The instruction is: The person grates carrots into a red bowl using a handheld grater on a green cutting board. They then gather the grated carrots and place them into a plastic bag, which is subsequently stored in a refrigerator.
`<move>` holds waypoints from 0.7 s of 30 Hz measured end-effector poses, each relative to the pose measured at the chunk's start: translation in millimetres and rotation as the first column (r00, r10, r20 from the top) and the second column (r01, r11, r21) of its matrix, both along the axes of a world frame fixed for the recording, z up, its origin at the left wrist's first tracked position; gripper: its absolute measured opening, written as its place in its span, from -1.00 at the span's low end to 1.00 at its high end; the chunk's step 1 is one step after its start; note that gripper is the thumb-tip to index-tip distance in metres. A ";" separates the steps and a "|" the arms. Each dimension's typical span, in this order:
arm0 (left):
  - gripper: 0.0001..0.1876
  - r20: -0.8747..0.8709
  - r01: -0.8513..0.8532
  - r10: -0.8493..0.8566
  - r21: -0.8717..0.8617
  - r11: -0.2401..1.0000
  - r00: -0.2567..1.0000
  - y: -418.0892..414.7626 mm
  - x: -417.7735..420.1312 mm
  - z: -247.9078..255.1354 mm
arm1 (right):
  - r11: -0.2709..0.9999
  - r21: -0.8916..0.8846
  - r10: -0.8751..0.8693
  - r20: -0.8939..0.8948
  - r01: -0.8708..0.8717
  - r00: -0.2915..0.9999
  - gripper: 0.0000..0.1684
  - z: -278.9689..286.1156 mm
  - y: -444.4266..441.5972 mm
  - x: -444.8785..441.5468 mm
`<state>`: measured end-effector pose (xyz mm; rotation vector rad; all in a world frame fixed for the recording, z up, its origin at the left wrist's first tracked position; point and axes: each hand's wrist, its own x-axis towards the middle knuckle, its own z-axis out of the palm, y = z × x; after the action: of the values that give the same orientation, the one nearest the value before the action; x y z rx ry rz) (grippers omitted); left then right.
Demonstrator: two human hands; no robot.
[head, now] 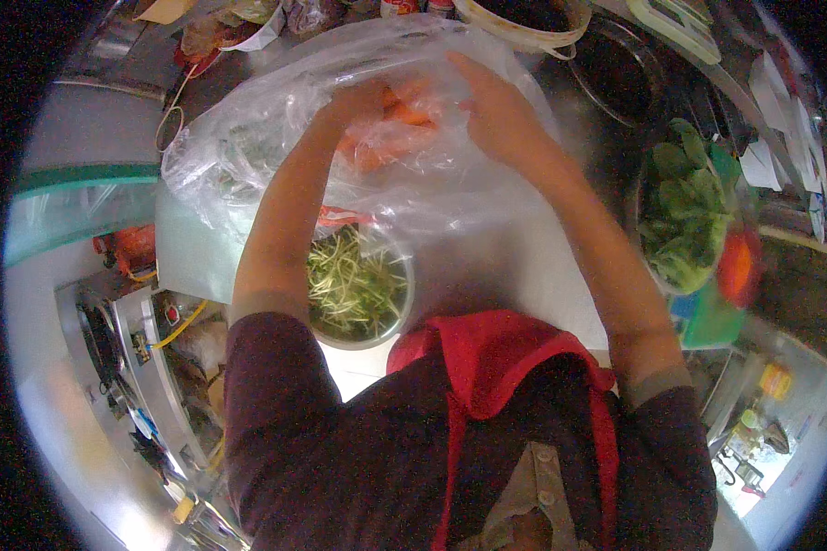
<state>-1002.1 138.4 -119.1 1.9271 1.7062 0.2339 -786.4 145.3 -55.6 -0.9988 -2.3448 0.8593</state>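
A large clear plastic bag [455, 186] lies spread across the worktop in front of me. Orange vegetables that look like carrots [406, 113] show in the middle of it, partly veiled by the film. My left hand [362, 102] reaches in beside them; its fingertips are hidden, so its hold is unclear. Over the bag's right part is my right hand [493, 103], index finger stretched out and thumb apart. Nothing shows between them, though they may touch the film. Below my left forearm stands a round bowl [409, 293] of pale green vegetable strips [355, 286].
At right, a container of leafy greens [686, 213] stands near a red-orange object [737, 267] on a green board [713, 327]. A pale round tub [524, 31] and a dark round pan [617, 72] sit at the back. A teal-edged glass shelf [83, 175] juts out at left.
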 end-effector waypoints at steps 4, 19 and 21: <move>-0.70 -0.007 0.026 -0.026 0.052 0.998 1.000 -8.8 8.7 3.4 | 0.946 0.322 -0.037 0.025 0.027 0.999 -0.31 -2.8 7.8 -5.8; -0.68 -0.088 -0.168 0.208 0.329 0.929 0.974 -81.5 17.8 30.6 | 0.882 0.393 -0.216 -0.152 0.259 0.965 -0.45 27.9 11.1 9.3; -0.70 0.074 -0.320 0.311 0.236 0.917 0.947 -92.6 17.7 42.1 | 0.809 0.497 -0.246 -0.200 0.314 0.949 -0.64 47.0 -2.4 9.3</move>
<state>-984.4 45.8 -77.0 1.7884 2.0411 0.6239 -777.2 142.9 -8.6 -0.9773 -2.0729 0.1368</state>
